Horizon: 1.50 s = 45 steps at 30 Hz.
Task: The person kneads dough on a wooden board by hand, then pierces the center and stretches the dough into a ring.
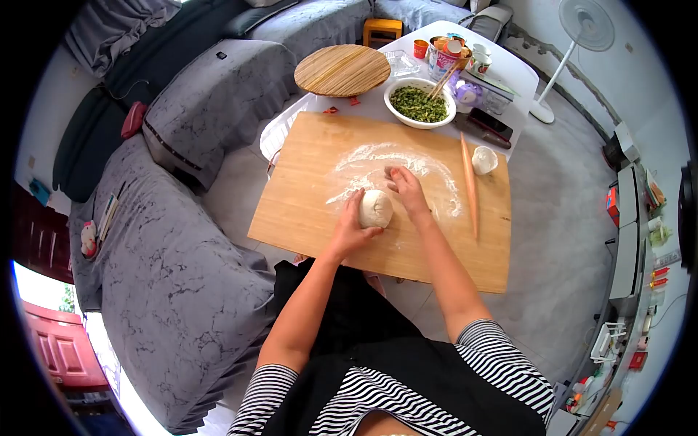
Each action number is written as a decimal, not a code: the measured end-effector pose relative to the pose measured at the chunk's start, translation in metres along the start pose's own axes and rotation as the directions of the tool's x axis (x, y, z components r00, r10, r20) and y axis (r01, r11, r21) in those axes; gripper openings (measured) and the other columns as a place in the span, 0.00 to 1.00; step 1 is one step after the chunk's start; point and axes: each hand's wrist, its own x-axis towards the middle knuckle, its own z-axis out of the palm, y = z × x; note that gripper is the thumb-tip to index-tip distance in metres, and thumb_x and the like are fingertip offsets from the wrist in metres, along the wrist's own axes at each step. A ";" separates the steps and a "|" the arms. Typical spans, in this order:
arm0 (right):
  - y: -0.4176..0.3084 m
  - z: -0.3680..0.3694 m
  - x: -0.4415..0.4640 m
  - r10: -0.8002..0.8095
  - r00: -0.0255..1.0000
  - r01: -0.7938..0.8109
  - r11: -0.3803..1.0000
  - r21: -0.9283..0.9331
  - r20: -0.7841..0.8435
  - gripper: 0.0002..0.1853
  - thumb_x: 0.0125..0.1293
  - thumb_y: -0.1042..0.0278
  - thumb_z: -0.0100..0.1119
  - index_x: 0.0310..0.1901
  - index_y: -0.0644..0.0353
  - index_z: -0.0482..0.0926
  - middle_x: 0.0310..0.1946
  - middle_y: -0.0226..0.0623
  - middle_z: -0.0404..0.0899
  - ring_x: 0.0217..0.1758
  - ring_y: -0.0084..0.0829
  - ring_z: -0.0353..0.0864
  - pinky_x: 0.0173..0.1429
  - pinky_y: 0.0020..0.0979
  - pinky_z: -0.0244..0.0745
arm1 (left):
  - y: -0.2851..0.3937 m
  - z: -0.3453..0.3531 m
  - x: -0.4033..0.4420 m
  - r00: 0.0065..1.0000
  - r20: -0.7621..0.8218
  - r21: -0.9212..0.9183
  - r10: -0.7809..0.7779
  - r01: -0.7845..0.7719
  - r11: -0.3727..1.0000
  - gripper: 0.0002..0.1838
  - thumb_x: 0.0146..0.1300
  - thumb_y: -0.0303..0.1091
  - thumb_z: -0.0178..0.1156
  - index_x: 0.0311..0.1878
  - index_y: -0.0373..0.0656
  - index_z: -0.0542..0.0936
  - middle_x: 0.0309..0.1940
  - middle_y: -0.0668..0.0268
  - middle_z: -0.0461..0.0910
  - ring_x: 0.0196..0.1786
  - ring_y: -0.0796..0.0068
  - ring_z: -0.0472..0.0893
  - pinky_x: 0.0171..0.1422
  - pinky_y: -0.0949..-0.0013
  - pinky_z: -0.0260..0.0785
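A smooth, pale ball of dough [376, 209] rests on the wooden board [305, 182]. My left hand [352, 227] cups its left and near sides, fingers and thumb spread around it. Just beyond the dough, to the right, is my right hand [408, 190], low over a streak of white flour [378, 155]. Its fingers are curled in towards the thumb, and whatever lies between them is too small to make out. A long wooden rolling pin [470, 185] lies along the board's right part, beside a small white bowl [485, 160].
Behind the board, a white table [509, 65] carries a bowl of chopped green filling [419, 104] with chopsticks, a round woven mat [342, 70], a dark phone [491, 125] and several containers. A covered sofa [174, 291] stands left; a white fan [560, 73] stands back right.
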 end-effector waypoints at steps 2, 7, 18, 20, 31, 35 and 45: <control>0.003 -0.019 -0.004 0.101 0.993 -0.092 0.987 -0.136 0.059 0.19 0.70 0.54 0.51 0.48 0.64 0.77 0.45 0.37 0.79 0.49 0.26 0.77 0.52 0.29 0.74 | -0.003 0.002 0.001 1.000 -0.012 0.018 -0.007 0.008 1.000 0.44 0.44 0.32 0.73 0.66 0.38 0.62 0.64 0.50 0.64 0.67 0.55 0.65 0.68 0.61 0.61; 0.004 -0.026 -0.019 0.224 0.953 -0.170 0.953 -0.250 0.204 0.14 0.68 0.62 0.54 0.46 0.64 0.77 0.39 0.35 0.80 0.40 0.23 0.79 0.39 0.26 0.77 | 0.011 -0.005 0.012 0.985 -0.056 0.163 -0.163 0.171 0.972 0.31 0.56 0.48 0.65 0.57 0.36 0.73 0.51 0.49 0.75 0.54 0.52 0.75 0.56 0.57 0.68; 0.009 -0.026 -0.043 0.103 0.949 -0.095 0.995 -0.039 0.300 0.18 0.64 0.68 0.60 0.54 0.66 0.73 0.46 0.35 0.78 0.47 0.26 0.77 0.51 0.27 0.75 | 0.004 -0.015 0.040 0.947 0.049 0.225 -0.316 0.298 0.928 0.24 0.57 0.45 0.63 0.52 0.39 0.77 0.41 0.49 0.81 0.45 0.53 0.81 0.49 0.59 0.71; 0.017 -0.019 -0.046 -0.012 0.965 0.033 0.997 -0.074 0.262 0.25 0.59 0.64 0.66 0.55 0.67 0.72 0.49 0.38 0.76 0.49 0.28 0.76 0.53 0.28 0.73 | 0.001 -0.016 0.039 0.949 0.050 0.230 -0.313 0.294 0.928 0.24 0.58 0.45 0.63 0.52 0.40 0.77 0.42 0.50 0.81 0.45 0.52 0.80 0.50 0.57 0.71; 0.018 0.006 -0.039 -0.087 0.992 0.123 0.834 -0.538 0.091 0.22 0.49 0.64 0.70 0.45 0.63 0.78 0.36 0.38 0.81 0.39 0.33 0.80 0.47 0.32 0.74 | -0.008 -0.018 0.033 0.973 0.105 0.102 -0.208 0.198 0.975 0.31 0.60 0.51 0.60 0.59 0.38 0.72 0.48 0.45 0.78 0.52 0.51 0.78 0.55 0.59 0.70; 0.015 -0.014 -0.040 -0.002 0.978 0.078 0.930 -0.360 0.207 0.21 0.53 0.65 0.68 0.48 0.63 0.77 0.41 0.37 0.81 0.44 0.28 0.79 0.49 0.31 0.73 | 0.000 -0.018 0.031 0.945 0.174 0.184 -0.275 0.244 0.952 0.34 0.54 0.52 0.65 0.59 0.38 0.71 0.47 0.47 0.79 0.51 0.51 0.78 0.54 0.58 0.70; 0.001 -0.014 -0.043 0.098 0.931 -0.035 0.983 -0.181 0.352 0.24 0.62 0.58 0.64 0.55 0.64 0.72 0.50 0.33 0.75 0.53 0.25 0.72 0.59 0.28 0.66 | 0.022 -0.017 0.017 0.991 0.013 0.158 -0.136 0.132 0.978 0.26 0.48 0.32 0.71 0.52 0.41 0.77 0.44 0.53 0.80 0.49 0.58 0.80 0.52 0.62 0.71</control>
